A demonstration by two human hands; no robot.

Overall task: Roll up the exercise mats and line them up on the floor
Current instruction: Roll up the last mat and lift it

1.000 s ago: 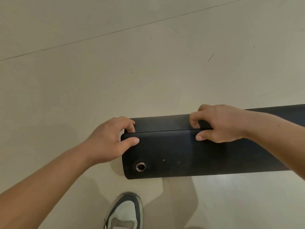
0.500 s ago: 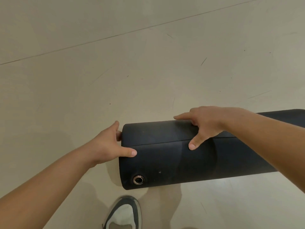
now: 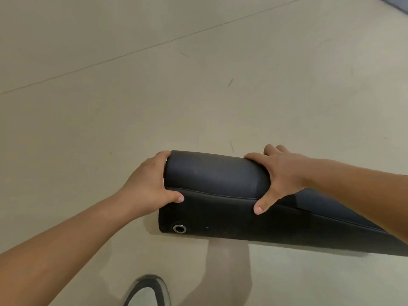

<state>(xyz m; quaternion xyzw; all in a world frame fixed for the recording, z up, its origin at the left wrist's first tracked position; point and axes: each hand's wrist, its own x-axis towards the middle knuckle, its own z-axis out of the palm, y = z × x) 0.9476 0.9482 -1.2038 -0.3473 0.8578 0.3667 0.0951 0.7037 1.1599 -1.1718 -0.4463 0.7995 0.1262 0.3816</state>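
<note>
A black exercise mat [image 3: 216, 180] lies rolled on the pale floor in front of me, its loose flap at the near side with a metal eyelet [image 3: 179, 228] at the left corner. My left hand [image 3: 148, 186] grips the roll's left end, thumb on the flap seam and fingers curled over the far side. My right hand [image 3: 280, 175] grips the roll further right, thumb down on the flap, fingers wrapped over the top. The mat's right part runs out of view under my right forearm.
My shoe [image 3: 148, 292] stands on the floor just below the mat's left end. A dark grey object's corner [image 3: 397, 2] shows at the top right. A floor seam [image 3: 132, 51] runs diagonally far ahead.
The roll has turned away from me and grown thicker; both hands shifted from flat on the roll to wrapped round it, and the eyelet flap now lies nearer the floor.
</note>
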